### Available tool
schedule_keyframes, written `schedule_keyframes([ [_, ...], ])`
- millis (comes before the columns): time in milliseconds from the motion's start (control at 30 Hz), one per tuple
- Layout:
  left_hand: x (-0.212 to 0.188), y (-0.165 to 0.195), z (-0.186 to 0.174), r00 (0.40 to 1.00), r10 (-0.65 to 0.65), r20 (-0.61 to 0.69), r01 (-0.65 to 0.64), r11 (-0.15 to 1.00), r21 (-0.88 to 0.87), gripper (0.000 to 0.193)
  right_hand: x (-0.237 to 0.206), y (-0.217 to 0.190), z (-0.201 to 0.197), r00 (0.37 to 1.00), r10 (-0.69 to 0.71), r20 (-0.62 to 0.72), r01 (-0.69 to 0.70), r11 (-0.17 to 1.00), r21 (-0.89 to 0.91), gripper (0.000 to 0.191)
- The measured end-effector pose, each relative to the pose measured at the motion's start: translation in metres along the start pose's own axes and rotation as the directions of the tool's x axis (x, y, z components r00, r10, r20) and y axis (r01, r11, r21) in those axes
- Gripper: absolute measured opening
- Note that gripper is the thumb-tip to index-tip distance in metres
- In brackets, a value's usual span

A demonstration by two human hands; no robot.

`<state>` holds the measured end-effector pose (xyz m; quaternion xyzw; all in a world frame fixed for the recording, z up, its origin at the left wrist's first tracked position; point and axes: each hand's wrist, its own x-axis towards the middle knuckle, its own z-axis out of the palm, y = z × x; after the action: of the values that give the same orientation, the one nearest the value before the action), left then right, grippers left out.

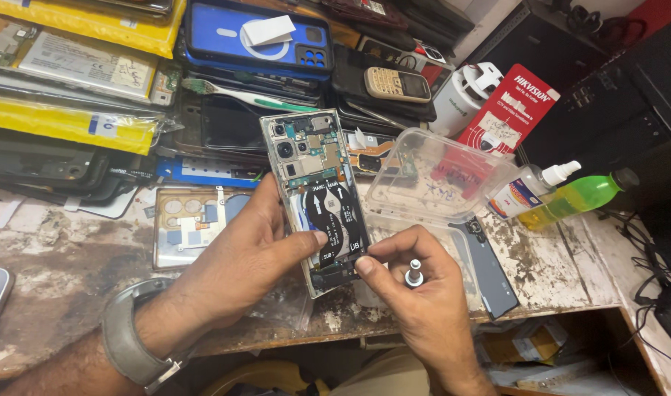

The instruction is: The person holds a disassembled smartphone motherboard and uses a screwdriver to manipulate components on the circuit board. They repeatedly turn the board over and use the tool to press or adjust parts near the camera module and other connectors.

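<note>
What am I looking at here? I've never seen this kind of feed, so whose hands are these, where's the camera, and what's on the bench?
There is no machine: these are one person's bare hands, filmed by a camera on their head that looks down at a worn workbench.

The left hand, with a grey watch on the wrist, holds an opened phone tilted up, its back off and its circuit boards and black cables showing. The thumb presses on its lower part. The right hand keeps a small screwdriver tucked in its grip, metal end up, while its fingertips touch the phone's lower edge.

Around them lie a clear plastic box, a green bottle, a small white dropper bottle, a loose phone back and, behind, stacks of old phones and cases.
</note>
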<state>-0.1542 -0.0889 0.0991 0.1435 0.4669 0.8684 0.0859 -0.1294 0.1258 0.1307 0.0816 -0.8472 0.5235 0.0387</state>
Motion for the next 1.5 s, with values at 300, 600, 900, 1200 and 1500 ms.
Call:
schedule_keyframes([
  [300, -0.001, 0.003, 0.003, 1.000, -0.012, -0.005, 0.012, 1.000, -0.014, 0.072, 0.002, -0.005, 0.002, 0.998, -0.060, -0.025, 0.059, 0.997, -0.058, 0.016],
  [600, -0.002, 0.003, 0.004, 0.999, -0.045, -0.011, 0.045, 0.999, 0.015, 0.070, 0.009, -0.003, -0.006, 0.994, -0.101, 0.050, 0.105, 0.989, -0.099, 0.017],
  [900, -0.001, 0.003, 0.004, 0.997, -0.069, -0.033, 0.069, 0.998, 0.005, 0.070, 0.017, -0.004, -0.012, 0.973, -0.186, 0.135, 0.208, 0.964, -0.168, 0.018],
  [1200, -0.002, 0.005, 0.006, 1.000, -0.018, -0.002, 0.018, 1.000, -0.005, 0.072, 0.019, -0.016, -0.015, 0.984, 0.086, 0.158, -0.073, 0.994, -0.085, 0.046],
  [1500, -0.008, 0.017, 0.006, 0.989, 0.070, 0.128, -0.060, 0.995, -0.079, 0.087, 0.014, -0.009, -0.018, 0.970, -0.139, 0.201, 0.123, 0.988, 0.090, 0.038],
])
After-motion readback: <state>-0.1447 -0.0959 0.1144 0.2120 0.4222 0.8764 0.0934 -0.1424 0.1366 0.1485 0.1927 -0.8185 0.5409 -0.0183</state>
